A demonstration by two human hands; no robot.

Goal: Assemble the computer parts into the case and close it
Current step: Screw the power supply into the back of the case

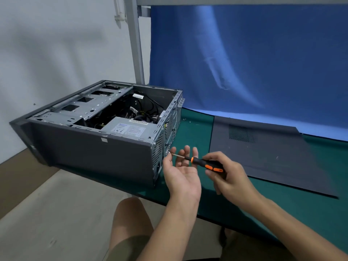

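Half done at best: gripping screwdriver [207,163] in right hand [231,176] against the case [84,147] rear, holding left hand [180,174] open beside it, power supply [130,129] seated, side panel [263,157] yet to fit.

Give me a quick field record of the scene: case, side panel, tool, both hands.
case: dark grey metal computer case, lying on its side on the green mat, upper side open, silver power supply inside
panel: flat dark grey side panel, off, lying on the mat to the right of the case
tool: black and orange screwdriver, tip at the case's rear face
right hand: grips the screwdriver handle
left hand: palm up, fingers spread, beside the tip
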